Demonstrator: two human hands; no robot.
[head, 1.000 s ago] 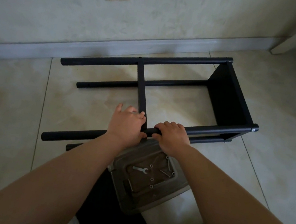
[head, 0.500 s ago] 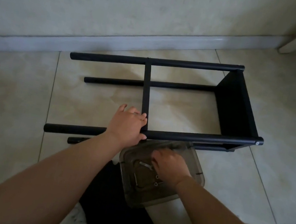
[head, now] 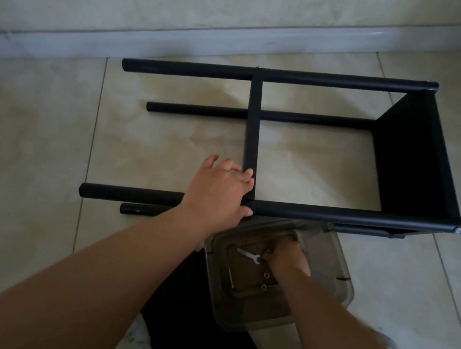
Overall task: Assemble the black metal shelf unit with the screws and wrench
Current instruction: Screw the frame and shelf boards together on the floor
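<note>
The black metal shelf frame [head: 312,145] is lying on its side on the tiled floor [head: 32,143], stretching away beyond and to the right of the left hand [head: 219,190], with one solid shelf panel [head: 415,161] fitted at its far right end. The left hand is resting over the near tube [head: 352,216] where the crossbar [head: 254,123] meets it, fingers [head: 245,175] curling around that joint and steadying it. The frame is looking stiff, smooth-coated and fairly light, so gripping at a joint like this one is likely giving the firmest hold; the bare tube may be slipping in a loose grasp.

Just nearer than the left hand, a clear plastic bin [head: 336,278] is holding the hardware. The right hand [head: 290,257] is reaching down into it, fingertips hidden, so whether it has anything pinched cannot be told. A small flat wrench [head: 248,255] is lying just left of those fingers, and washers [head: 265,281] are sitting just below them. These small parts are probably slippery and easy to drop.

No brand, label or readable writing is showing anywhere.
</note>
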